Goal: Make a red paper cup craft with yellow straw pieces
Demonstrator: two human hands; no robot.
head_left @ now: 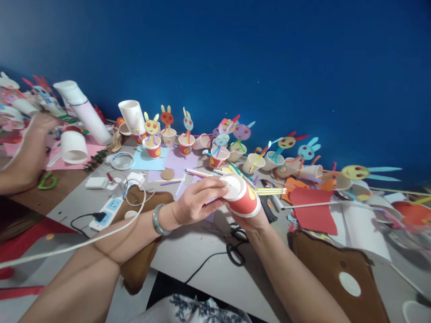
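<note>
Faces a blue wall (215, 58) across the whole back. Works at a pale grey table (188, 244) beneath it, crowded with craft things from end to end. Shares the far left with another person's arm (25, 152), near sheets of pink paper (92, 154). Has a brown mat (336, 264) with a white oval at the right, and red paper (313, 206) beyond it. Has a white and pale pink bottle (88, 114) at the left, with a stack of white cups (130, 115) farther right. Looks over a row of paper rabbits (152, 127) set in cups along the wall, with yellow, orange, blue and purple heads. Has a white and blue power strip (112, 207) beyond the left forearm.

Pinches the edge of a paper cup's base with the left hand (198, 202), fingers bent and nearly closed on it. Supports the same cup from below and behind with the right hand (252, 223), curled about its side; cannot tell how the fingers lie, mostly hidden. Holds this red and white paper cup (245, 200) over the middle of the table, tilted, white base upward and rim down to the right. Has black-handled scissors (229, 256) just below the cup. Wears a grey-green bangle (156, 220) on the left wrist.
</note>
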